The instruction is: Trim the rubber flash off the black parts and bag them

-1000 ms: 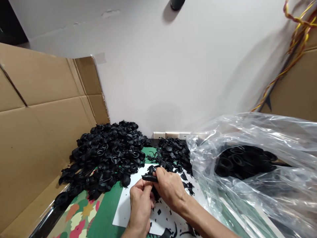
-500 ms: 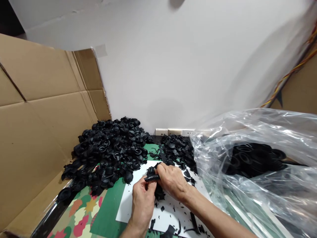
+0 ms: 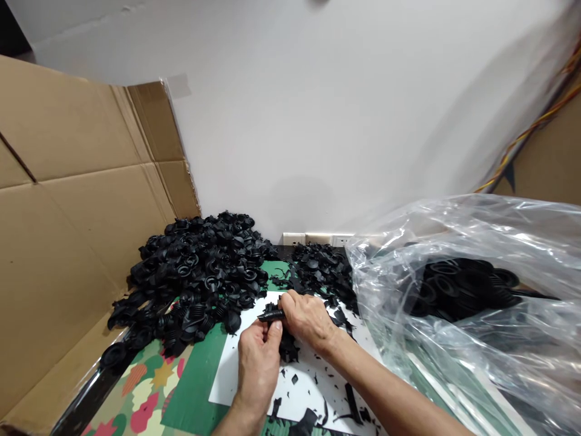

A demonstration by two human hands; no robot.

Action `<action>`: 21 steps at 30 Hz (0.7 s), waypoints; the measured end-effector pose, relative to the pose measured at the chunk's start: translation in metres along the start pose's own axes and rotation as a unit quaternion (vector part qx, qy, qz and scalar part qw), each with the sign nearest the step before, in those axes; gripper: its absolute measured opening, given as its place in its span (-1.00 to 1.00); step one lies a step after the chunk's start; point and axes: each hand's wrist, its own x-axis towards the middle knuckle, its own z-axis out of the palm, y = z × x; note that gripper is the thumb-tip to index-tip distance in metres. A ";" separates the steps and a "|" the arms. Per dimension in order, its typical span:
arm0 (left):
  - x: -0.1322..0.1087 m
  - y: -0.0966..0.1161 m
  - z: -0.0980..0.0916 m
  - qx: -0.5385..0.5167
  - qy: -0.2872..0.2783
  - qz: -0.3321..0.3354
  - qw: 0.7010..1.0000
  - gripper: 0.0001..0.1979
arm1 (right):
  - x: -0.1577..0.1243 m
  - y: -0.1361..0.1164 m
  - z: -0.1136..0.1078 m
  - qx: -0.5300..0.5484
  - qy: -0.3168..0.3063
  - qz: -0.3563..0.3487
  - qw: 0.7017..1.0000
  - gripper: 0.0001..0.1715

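Observation:
Both my hands grip one black rubber part (image 3: 271, 315) over a white sheet (image 3: 222, 378). My left hand (image 3: 261, 357) pinches its near side, thumb pressed against it. My right hand (image 3: 308, 318) has its fingers curled round the right end, which they hide. Under the hands lies a clump of black rubber pieces (image 3: 289, 350). Small black scraps (image 3: 308, 419) are strewn over the sheet's near part.
A large heap of ribbed black rubber parts (image 3: 200, 266) stands at the left by a cardboard panel (image 3: 91, 133). A smaller pile of scraps (image 3: 320, 266) lies below wall sockets (image 3: 318, 238). At the right is a clear plastic bag (image 3: 390, 266) with black rings (image 3: 467, 284) inside.
Both hands have moved slightly up and left in the picture with the rubber part, and its left end is now less tilted. The whole view has shifted a little.

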 end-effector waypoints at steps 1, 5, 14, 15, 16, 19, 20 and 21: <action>0.001 -0.001 0.000 0.003 -0.006 0.004 1.000 -0.74 | 0.001 0.000 0.000 0.001 -0.008 0.003 1.000 -0.84; 0.003 -0.003 -0.003 0.014 -0.022 0.017 1.000 -0.69 | 0.005 0.003 -0.004 0.015 -0.047 0.010 0.999 -0.84; -0.007 0.000 -0.004 0.027 -0.046 0.017 0.998 -0.57 | 0.009 0.005 -0.006 0.050 -0.171 0.059 0.982 -0.74; -0.011 -0.001 -0.006 0.030 -0.052 0.017 0.998 -0.57 | 0.010 0.013 -0.008 0.049 -0.179 0.080 0.979 -0.75; -0.015 -0.001 -0.009 0.031 -0.056 0.015 0.998 -0.56 | 0.009 0.023 -0.011 0.045 -0.182 0.107 0.976 -0.76; -0.024 -0.001 -0.021 0.012 -0.056 -0.010 0.998 -0.54 | 0.005 0.058 -0.026 0.026 -0.170 0.205 0.964 -0.87; -0.024 0.000 -0.023 -0.001 -0.047 -0.030 0.998 -0.52 | 0.003 0.067 -0.030 0.026 -0.162 0.228 0.960 -0.87; -0.024 0.001 -0.025 -0.015 -0.050 -0.044 0.998 -0.52 | 0.001 0.072 -0.035 0.030 -0.158 0.245 0.956 -0.87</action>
